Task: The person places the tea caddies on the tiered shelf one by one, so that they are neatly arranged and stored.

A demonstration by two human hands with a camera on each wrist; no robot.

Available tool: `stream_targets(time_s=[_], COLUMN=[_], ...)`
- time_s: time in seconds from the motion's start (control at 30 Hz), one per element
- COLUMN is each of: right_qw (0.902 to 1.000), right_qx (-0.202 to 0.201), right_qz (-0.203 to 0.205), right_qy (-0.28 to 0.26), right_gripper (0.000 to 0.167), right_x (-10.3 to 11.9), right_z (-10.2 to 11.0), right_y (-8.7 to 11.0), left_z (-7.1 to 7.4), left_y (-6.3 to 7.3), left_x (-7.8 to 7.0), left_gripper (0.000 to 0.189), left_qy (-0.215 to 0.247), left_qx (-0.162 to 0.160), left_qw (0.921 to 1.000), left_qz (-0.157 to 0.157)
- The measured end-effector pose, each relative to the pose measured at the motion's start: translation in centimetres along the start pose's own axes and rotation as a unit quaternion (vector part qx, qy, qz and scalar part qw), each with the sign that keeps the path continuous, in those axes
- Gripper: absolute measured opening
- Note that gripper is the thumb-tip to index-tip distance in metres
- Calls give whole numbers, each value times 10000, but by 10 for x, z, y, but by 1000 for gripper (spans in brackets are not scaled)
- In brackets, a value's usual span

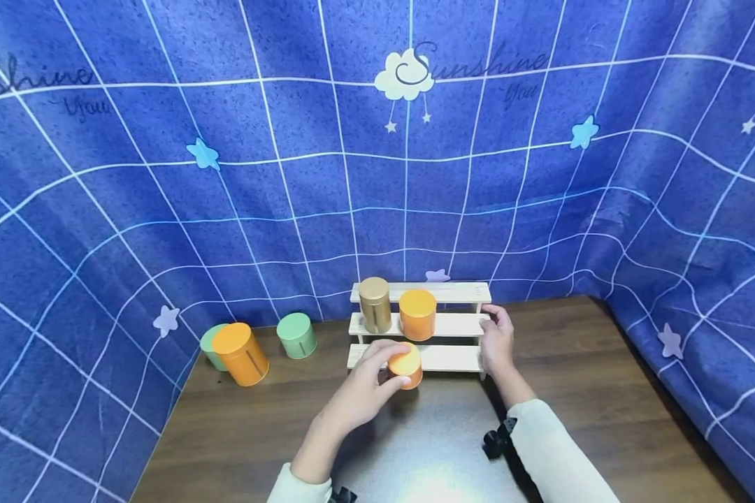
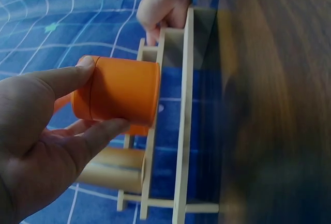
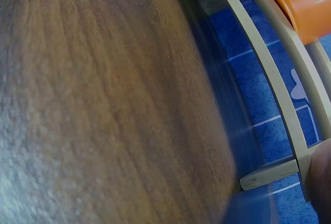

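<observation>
My left hand [image 1: 368,384] pinches a small orange tin [image 1: 406,363] between thumb and fingers, in front of the lowest tier of a three-tier wooden display rack [image 1: 449,358]. The left wrist view shows this tin [image 2: 126,89] in full, its lid seam near the fingertips. My right hand [image 1: 499,342] holds the rack's right end, fingers curled at the middle and upper tiers; only a bit of it shows in the right wrist view. On the middle tier stand a tall gold tin [image 1: 375,305] at left and an orange tin [image 1: 418,314] beside it.
To the left on the brown wooden table [image 1: 579,391] stand a tall orange tin [image 1: 242,355], a green tin [image 1: 210,347] partly hidden behind it, and another green tin [image 1: 297,337]. A blue patterned curtain [image 1: 289,175] hangs behind and along both sides.
</observation>
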State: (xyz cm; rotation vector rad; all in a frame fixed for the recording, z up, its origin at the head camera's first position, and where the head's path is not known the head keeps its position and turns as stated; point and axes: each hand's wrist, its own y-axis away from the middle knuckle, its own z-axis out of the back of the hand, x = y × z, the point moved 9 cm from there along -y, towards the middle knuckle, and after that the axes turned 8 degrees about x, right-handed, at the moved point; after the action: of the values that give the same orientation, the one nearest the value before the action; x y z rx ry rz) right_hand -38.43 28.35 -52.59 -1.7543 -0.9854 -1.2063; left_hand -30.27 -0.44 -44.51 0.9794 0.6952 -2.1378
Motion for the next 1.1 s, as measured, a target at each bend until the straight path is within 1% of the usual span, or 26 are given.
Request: stream_targets(time_s=[0.1, 0.23, 0.37, 0.47, 0.63, 0.73, 0.8, 0.9, 1.0, 1.1], right_qw=[10000, 9999, 9999, 9999, 10000, 10000, 10000, 10000, 9999, 9999], right_qx=[-8, -47, -109, -72, -34, -22, -1, 28, 12, -58], right_qz=[24, 79, 66, 49, 31, 5, -3, -19, -68, -93], right_qy=[30, 57, 89, 99, -57, -54, 3, 90, 106, 101], right_gripper=[33, 33, 33, 33, 34, 34, 34, 35, 35, 36], right_x=[0, 1, 0, -2, -2, 3, 9, 14, 9, 1], right_z=[0, 0, 3, 3, 1, 0, -1, -2, -1, 1], right_y=[0, 1, 1, 0, -1, 1, 4, 5, 4, 0], left_z=[-7, -16, -28, -35, -41, -44, -46, -50, -53, -58], left_y=[-5, -12, -19, -25, -36, -44, -49, -55, -62, -69], left_x=[-7, -13, -16, -19, -25, -28, -32, -36, -38, -35], left_gripper=[49, 48, 47, 46, 45, 44, 44, 44, 45, 45], left_qy=[-61, 45, 179, 142, 62, 34, -121, -496, -866, -1022], left_qx=[-7, -99, -108, -156, -358, -507, -627, -806, -994, -1044], left_qw=[9998, 9991, 9983, 9980, 9971, 9957, 9940, 9908, 9865, 9853], left_qz=[-191, -414, -536, -599, -663, -776, -886, -966, -973, -883])
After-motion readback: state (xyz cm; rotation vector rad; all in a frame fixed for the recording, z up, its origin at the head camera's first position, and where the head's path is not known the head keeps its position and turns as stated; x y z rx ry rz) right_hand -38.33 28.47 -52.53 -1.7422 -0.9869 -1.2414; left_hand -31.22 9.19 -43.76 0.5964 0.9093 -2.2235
